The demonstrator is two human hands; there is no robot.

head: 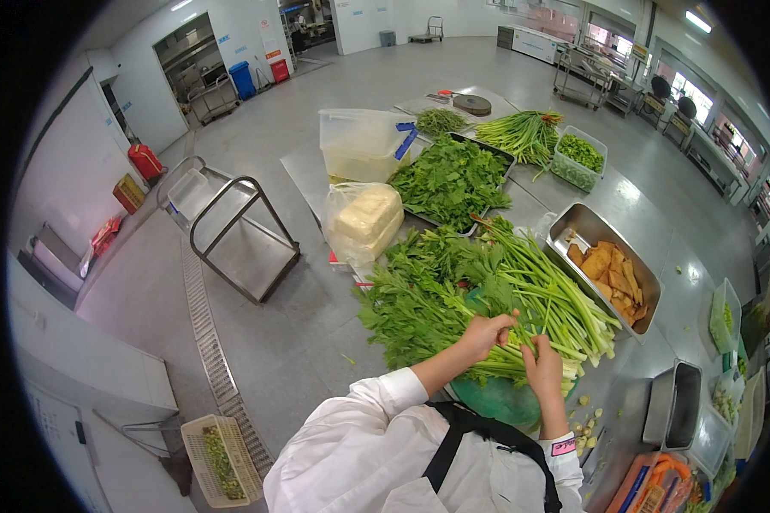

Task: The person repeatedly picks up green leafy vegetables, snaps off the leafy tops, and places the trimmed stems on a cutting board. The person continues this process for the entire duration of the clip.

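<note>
My left hand [487, 335] pinches the leafy upper part of a celery stalk [520, 333]. My right hand [544, 365] grips the same stalk lower down, close beside it. Both hands are above a large heap of leafy celery [410, 314], its pale cut ends pointing right. Part of the heap rests on a green plastic basin [494, 401] in front of my body. More long celery stalks [552, 288] lie just beyond my hands. Past the heap, a dark tray [504, 156] carries picked celery leaves [452, 176].
A steel pan [651, 292] of brown fried pieces [606, 272] stands at right. Left of the leaves are a bagged pale block [362, 221] and a translucent plastic box [359, 144]. Root trimmings [587, 426] lie near my right forearm. A steel cart [244, 256] stands on the floor at left.
</note>
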